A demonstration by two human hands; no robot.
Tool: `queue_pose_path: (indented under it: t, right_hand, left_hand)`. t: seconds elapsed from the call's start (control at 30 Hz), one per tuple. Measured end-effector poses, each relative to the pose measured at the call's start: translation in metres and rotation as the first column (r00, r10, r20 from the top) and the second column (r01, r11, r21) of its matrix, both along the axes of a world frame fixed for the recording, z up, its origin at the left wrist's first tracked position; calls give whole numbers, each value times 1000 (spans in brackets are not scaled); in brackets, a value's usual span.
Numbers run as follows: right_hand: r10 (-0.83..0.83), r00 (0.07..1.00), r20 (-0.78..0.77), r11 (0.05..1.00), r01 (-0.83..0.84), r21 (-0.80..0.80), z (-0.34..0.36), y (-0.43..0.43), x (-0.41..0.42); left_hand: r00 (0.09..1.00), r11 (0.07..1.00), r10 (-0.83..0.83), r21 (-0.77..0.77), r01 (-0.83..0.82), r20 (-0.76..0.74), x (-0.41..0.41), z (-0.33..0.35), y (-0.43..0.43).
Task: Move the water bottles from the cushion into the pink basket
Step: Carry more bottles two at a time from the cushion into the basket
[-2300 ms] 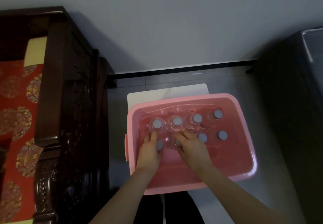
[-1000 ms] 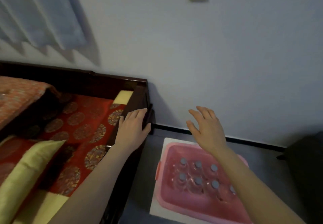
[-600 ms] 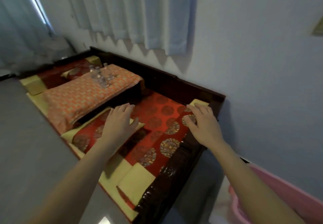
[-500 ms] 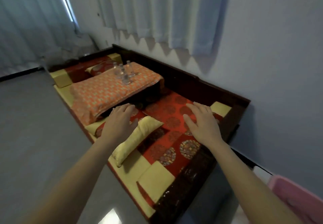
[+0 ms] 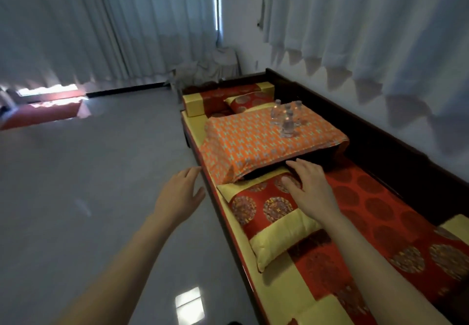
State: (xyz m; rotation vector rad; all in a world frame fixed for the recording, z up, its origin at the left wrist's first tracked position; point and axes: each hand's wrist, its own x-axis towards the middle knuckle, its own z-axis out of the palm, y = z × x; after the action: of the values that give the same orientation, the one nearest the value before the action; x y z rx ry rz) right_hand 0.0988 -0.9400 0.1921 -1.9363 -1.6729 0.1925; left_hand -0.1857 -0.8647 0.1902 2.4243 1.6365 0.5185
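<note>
Several clear water bottles (image 5: 286, 119) stand upright in a cluster on the far part of an orange patterned cushion (image 5: 258, 139), which lies raised on a long dark wooden bench. My left hand (image 5: 181, 194) is held out over the grey floor beside the bench edge, fingers straight and empty. My right hand (image 5: 308, 187) hovers over the red and yellow seat pad just in front of the cushion's near edge, fingers spread and empty. Both hands are well short of the bottles. The pink basket is out of view.
The bench (image 5: 396, 152) runs along the wall under white curtains (image 5: 368, 27). A red and yellow pillow (image 5: 279, 225) lies under my right forearm, and more pillows (image 5: 228, 100) sit at the far end. Grey floor (image 5: 88, 185) spreads to the left.
My view has swung from the pink basket full of bottles leftward along the bench. Both hands left the basket, passed over the bench's end and now reach toward the orange cushion.
</note>
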Motion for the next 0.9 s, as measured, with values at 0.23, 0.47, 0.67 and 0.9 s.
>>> queue_pose_path:
  t: [0.23, 0.47, 0.67, 0.9]
  right_hand:
    - [15, 999, 43, 1000, -16, 23, -1, 141, -17]
    - [47, 990, 130, 999, -48, 9, -9, 279, -23]
    - [15, 983, 184, 999, -10, -32, -18, 369, -30]
    - [-136, 973, 186, 988, 147, -47, -37, 482, -38]
  left_hand:
    - [987, 992, 125, -1, -125, 98, -27, 11, 133]
    - [966, 984, 175, -24, -174, 190, -41, 16, 263]
    - [967, 985, 171, -68, -161, 189, -51, 6, 361]
    - [987, 998, 28, -60, -19, 157, -56, -2, 511]
